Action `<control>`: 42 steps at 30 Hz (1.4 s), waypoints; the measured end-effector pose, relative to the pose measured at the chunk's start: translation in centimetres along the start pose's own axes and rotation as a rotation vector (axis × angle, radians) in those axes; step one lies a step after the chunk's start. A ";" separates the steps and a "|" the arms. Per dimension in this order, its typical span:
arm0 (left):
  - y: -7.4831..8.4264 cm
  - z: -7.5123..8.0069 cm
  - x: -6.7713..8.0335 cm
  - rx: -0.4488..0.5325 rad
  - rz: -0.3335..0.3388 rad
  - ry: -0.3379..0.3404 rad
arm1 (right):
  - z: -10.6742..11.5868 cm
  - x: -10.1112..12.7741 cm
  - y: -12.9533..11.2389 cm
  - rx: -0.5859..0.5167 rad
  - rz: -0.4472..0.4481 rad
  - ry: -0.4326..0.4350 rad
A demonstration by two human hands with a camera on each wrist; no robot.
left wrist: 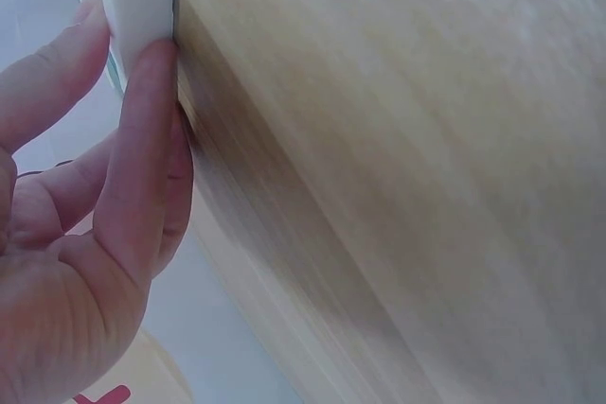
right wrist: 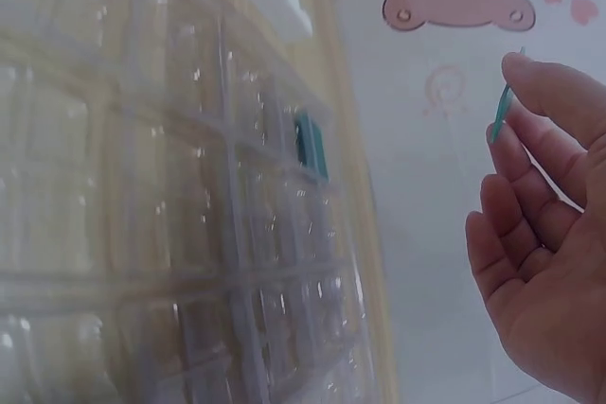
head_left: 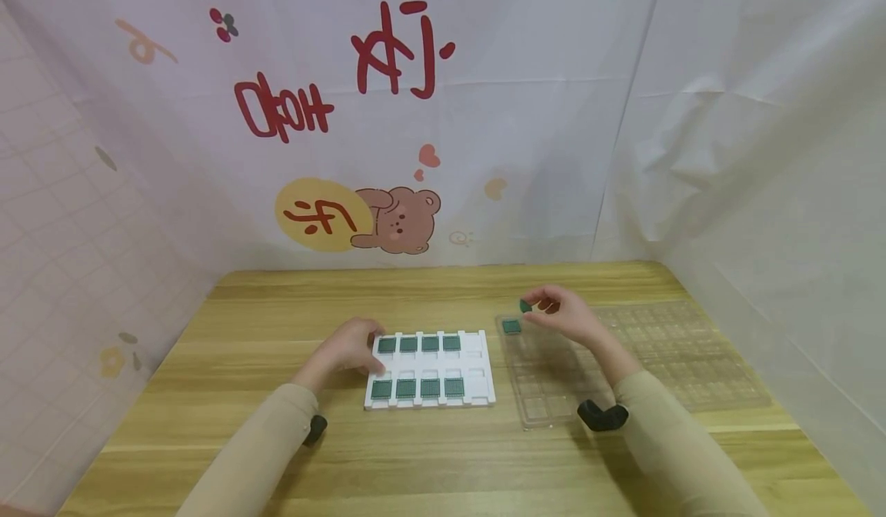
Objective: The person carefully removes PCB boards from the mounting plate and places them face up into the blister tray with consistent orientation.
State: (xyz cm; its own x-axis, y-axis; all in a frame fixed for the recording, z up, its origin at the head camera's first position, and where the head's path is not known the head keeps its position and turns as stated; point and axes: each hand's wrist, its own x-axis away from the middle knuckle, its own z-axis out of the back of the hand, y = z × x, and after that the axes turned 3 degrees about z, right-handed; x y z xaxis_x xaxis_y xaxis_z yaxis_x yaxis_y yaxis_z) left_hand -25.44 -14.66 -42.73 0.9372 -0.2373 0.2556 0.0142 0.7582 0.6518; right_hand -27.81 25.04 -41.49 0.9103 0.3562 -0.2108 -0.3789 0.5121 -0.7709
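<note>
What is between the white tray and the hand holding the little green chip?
In the head view, the near-left corner of the clear tray lies between the white tray and the right hand, with one green chip in it.

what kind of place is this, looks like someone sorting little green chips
Probably a makeshift recording booth: a wooden table curtained by printed sheets, where the right hand pinches a green chip beside the white tray.

Ten green chips [head_left: 418, 344], one white tray [head_left: 481, 371], one clear tray [head_left: 657, 355], two hands [head_left: 564, 311]
</note>
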 end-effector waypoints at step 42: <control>-0.2 -0.2 -0.4 -0.008 0.010 -0.001 | 0.0 -2.2 4.4 0.496 0.190 -0.200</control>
State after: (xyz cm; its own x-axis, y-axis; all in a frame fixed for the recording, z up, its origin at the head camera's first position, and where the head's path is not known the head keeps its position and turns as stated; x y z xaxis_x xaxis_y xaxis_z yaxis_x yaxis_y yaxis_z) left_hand -25.71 -14.62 -43.05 0.9370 -0.2300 0.2628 0.0074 0.7653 0.6436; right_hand -31.46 26.53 -44.38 0.7874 0.5946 -0.1628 -0.6100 0.7131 -0.3454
